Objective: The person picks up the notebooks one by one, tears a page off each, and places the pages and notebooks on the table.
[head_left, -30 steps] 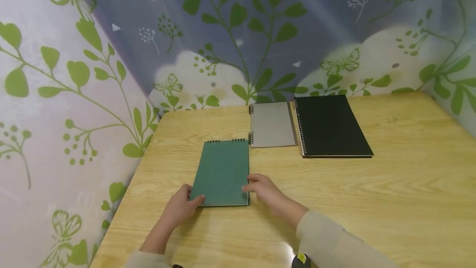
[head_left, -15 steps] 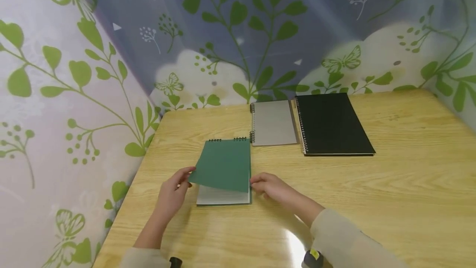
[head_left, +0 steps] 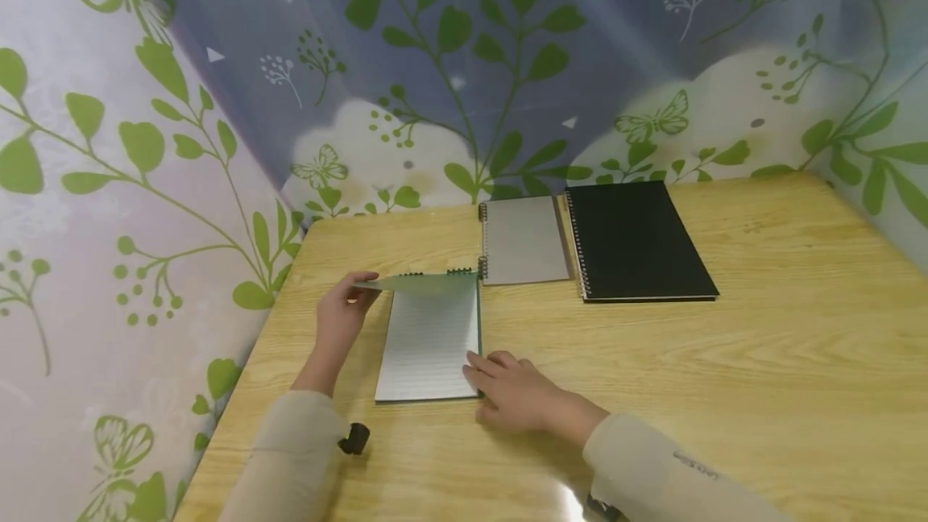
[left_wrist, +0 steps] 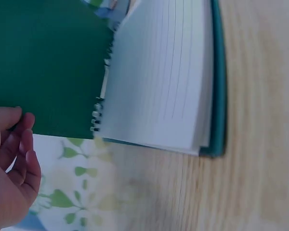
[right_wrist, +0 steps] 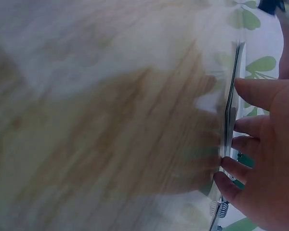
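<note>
A green spiral notebook lies with its lined white page point(head_left: 428, 345) showing and its green cover point(head_left: 406, 284) lifted toward the top rings. My left hand point(head_left: 342, 321) pinches the cover's lower left corner between thumb and fingers; in the left wrist view the hand point(left_wrist: 12, 168) grips the edge of the green cover point(left_wrist: 48, 67) beside the rings. My right hand point(head_left: 515, 393) rests at the notebook's lower right edge, fingertips on the page. In the right wrist view the fingers of the right hand point(right_wrist: 265, 149) lie spread along the notebook's edge.
A grey spiral notebook point(head_left: 525, 240) and a larger black one point(head_left: 641, 240) lie side by side toward the back of the wooden table point(head_left: 783, 329). Patterned cloth point(head_left: 435, 63) hangs behind and to the left. A black object point(head_left: 355, 439) sits at the left sleeve.
My left hand has moved up and away, raising the green cover from the notebook so the lined page shows. My right hand has shifted from the side edge onto the page's lower right.
</note>
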Tool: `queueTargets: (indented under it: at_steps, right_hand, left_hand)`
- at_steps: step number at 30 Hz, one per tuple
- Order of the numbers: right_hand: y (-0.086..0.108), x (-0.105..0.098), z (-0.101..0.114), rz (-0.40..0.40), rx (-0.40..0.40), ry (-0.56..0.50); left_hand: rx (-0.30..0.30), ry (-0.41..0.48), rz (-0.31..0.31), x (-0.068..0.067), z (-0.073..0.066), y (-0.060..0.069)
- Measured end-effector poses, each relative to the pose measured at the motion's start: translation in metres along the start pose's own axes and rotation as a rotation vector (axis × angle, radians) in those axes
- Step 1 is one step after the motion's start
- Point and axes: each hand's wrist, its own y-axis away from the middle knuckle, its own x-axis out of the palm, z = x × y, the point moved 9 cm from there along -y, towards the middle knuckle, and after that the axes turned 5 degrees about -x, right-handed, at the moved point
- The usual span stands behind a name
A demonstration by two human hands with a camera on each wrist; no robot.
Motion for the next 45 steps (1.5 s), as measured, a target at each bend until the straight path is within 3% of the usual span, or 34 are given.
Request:
queueTargets:
  at_steps: [5, 10, 16, 20, 28, 34, 45]
  right_hand:
    - [0.002, 0.002, -0.003, 0.007, 0.025, 0.04]
    - [0.005, 0.003, -0.004, 0.02, 0.031, 0.033]
    - [0.007, 0.001, -0.001, 0.044, 0.005, 0.03]
    - [0.009, -0.002, -0.004, 0.037, 0.011, 0.012]
    - [0.009, 0.001, -0.002, 0.026, -0.015, 0.019]
    - [0.009, -0.001, 0.0, -0.015, -0.013, 0.056]
    - [0.008, -0.006, 0.003, -0.062, -0.002, 0.113]
  left_hand:
    - [-0.032, 0.051, 0.028, 0.025, 0.012, -0.024]
    - [-0.043, -0.024, 0.045, 0.043, 0.021, -0.04]
    - [-0.215, -0.058, 0.102, 0.058, 0.044, -0.051]
    - [-0.229, -0.098, 0.136, 0.066, 0.048, -0.058]
    - [-0.24, -0.277, 0.207, 0.069, 0.05, -0.059]
    - [-0.287, -0.27, 0.245, 0.071, 0.043, -0.057]
    - [-0.374, -0.26, 0.232, 0.071, 0.046, -0.055]
